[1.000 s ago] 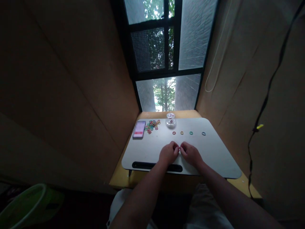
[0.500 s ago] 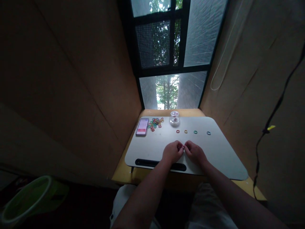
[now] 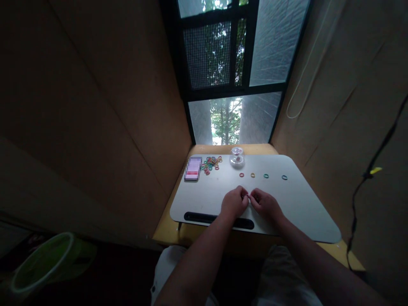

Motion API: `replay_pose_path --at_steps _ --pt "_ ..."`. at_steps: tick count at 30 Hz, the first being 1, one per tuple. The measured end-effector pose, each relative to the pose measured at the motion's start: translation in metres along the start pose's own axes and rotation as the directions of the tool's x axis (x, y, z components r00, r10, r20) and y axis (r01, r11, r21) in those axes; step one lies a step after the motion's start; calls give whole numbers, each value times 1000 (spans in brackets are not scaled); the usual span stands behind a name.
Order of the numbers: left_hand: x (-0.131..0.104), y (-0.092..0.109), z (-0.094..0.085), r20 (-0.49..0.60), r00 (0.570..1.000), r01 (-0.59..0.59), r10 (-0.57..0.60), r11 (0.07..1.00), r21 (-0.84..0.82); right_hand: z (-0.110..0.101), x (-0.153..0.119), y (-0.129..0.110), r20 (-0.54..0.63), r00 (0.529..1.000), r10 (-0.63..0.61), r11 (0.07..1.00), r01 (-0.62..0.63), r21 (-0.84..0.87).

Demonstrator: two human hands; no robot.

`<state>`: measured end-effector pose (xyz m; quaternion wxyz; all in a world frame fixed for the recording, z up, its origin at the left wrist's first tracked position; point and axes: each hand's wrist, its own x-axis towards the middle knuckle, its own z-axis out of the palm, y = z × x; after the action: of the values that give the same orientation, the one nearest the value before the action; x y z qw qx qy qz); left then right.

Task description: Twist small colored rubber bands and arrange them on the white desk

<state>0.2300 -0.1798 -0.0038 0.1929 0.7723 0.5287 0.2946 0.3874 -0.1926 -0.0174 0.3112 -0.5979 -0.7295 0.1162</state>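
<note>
Over the front middle of the white lap table (image 3: 204, 195), my left hand (image 3: 235, 201) and my right hand (image 3: 265, 203) meet fingertip to fingertip. Both are closed in a pinch on a small pinkish band (image 3: 248, 196), mostly hidden by the fingers. Beyond them lies a spaced row of small rings like hair ties: a red ring (image 3: 241, 175), a yellow ring (image 3: 253, 175), a green ring (image 3: 266, 176) and a blue ring (image 3: 284, 177). A loose pile of coloured rings (image 3: 211, 163) sits at the back left.
A phone (image 3: 193, 168) with a blurred screen lies left of the pile. At the back edge stands a clear plastic container (image 3: 237, 160). A black slot (image 3: 200, 217) runs along the front edge. Walls flank the table; a dark cable (image 3: 355, 204) hangs at right, and a green bin (image 3: 47, 263) stands lower left.
The whole view has shifted slightly, so the table and its things sit a little further right. Both hands keep their pinch, with only small finger movement.
</note>
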Motion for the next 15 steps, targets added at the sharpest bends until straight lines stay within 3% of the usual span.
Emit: replay_pose_path --at_steps 15 --pt "1 -2 -1 46 998 -28 31 996 -81 -1 -1 -4 -57 998 40 999 -41 -23"
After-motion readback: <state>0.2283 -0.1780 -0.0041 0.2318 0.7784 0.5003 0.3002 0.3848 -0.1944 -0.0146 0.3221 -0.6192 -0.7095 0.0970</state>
